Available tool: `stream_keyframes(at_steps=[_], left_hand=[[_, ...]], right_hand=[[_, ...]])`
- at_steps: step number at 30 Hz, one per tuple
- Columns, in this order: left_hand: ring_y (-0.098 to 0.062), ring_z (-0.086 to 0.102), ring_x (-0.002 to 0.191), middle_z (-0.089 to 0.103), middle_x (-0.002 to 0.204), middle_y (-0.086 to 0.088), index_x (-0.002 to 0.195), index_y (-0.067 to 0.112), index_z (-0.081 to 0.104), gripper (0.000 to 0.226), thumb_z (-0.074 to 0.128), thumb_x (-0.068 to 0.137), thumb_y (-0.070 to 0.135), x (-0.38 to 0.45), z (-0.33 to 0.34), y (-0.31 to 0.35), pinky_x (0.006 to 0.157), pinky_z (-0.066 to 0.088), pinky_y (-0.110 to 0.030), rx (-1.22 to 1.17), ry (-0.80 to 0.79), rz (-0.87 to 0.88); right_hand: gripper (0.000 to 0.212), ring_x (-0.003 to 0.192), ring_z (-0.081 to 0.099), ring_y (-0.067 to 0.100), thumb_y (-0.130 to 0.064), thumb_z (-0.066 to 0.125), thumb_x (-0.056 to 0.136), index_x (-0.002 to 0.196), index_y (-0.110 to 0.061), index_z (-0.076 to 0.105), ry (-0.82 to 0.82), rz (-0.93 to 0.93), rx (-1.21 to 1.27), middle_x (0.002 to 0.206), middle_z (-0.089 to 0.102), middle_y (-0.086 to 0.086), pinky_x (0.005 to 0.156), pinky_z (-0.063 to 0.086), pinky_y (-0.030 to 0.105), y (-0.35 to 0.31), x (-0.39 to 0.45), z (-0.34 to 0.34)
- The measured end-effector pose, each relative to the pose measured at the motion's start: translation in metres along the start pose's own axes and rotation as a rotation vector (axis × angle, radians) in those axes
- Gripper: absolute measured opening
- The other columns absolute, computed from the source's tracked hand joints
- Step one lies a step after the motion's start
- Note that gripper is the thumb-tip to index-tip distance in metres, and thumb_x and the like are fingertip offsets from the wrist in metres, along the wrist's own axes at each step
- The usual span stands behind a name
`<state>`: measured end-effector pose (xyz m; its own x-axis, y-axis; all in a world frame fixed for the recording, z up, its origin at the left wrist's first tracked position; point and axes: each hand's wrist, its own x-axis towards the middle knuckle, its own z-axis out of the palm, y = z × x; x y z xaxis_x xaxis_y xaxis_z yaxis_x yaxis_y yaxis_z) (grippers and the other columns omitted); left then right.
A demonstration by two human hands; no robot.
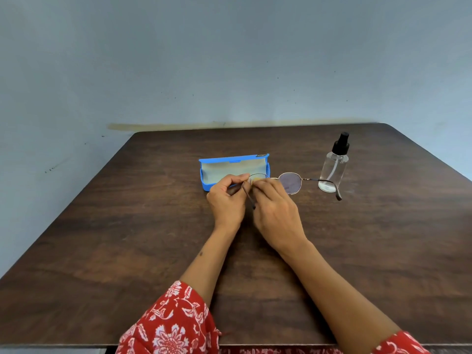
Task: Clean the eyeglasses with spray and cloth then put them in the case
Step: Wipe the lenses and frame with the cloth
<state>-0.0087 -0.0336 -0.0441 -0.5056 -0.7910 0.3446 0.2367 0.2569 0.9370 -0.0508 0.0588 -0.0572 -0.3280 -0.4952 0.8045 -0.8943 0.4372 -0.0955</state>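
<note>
Dark wood table [102,251] against a blue-grey wall [229,60]. No readable writing. Eyeglasses [290,183] just right of open blue case [233,171]; left hand [226,198] pinches the frame, right hand [274,208] pinches a lens. Spray bottle [333,167] further right.

On the table [127,251], the open case [233,171] lies ahead of me, left of the spray bottle [334,166]; I hold the eyeglasses [290,182] between them, my left hand [227,198] and right hand [277,213] before the case
</note>
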Motion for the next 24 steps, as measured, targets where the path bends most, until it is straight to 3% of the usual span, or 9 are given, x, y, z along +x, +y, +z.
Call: stream_keyframes(at_steps=[8,14,21,24], left_hand=[[-0.011,0.069,0.086,0.072,0.088,-0.004,0.086,0.006,0.071,0.013,0.073,0.075,-0.001,-0.001,0.001,-0.001,0.082,0.055,-0.022,0.012,-0.026,0.005],[-0.005,0.068,0.081,0.072,0.085,-0.001,0.082,0.007,0.071,0.012,0.073,0.075,-0.002,0.001,0.0,-0.002,0.079,0.054,-0.018,-0.004,0.007,-0.004],[-0.009,0.069,0.084,0.071,0.082,0.004,0.083,0.01,0.072,0.014,0.074,0.074,0.0,0.0,0.0,0.001,0.079,0.054,-0.018,0.003,-0.008,0.006],[-0.012,0.069,0.086,0.071,0.084,0.003,0.083,0.01,0.071,0.014,0.073,0.074,-0.001,-0.001,0.0,-0.001,0.082,0.054,-0.022,0.009,-0.009,-0.004]], right_hand=[[0.022,0.109,0.052,0.027,-0.001,0.057,0.085,0.103,0.009,0.065,0.076,0.097,-0.044,0.108,0.065,0.019,0.096,0.041,0.031,0.012,0.007,0.005],[0.034,0.095,0.061,0.027,-0.005,0.04,0.081,0.097,0.002,0.07,-0.021,-0.012,0.031,0.097,0.068,0.011,0.093,0.042,0.029,-0.002,0.0,-0.002],[0.021,0.107,0.052,0.026,-0.003,0.06,0.084,0.101,0.006,0.066,0.079,0.09,-0.012,0.106,0.066,0.016,0.093,0.045,0.032,0.012,0.008,0.006],[0.02,0.106,0.051,0.024,-0.001,0.057,0.084,0.1,0.006,0.067,0.068,0.054,-0.012,0.104,0.066,0.016,0.094,0.043,0.03,0.01,0.006,0.007]])
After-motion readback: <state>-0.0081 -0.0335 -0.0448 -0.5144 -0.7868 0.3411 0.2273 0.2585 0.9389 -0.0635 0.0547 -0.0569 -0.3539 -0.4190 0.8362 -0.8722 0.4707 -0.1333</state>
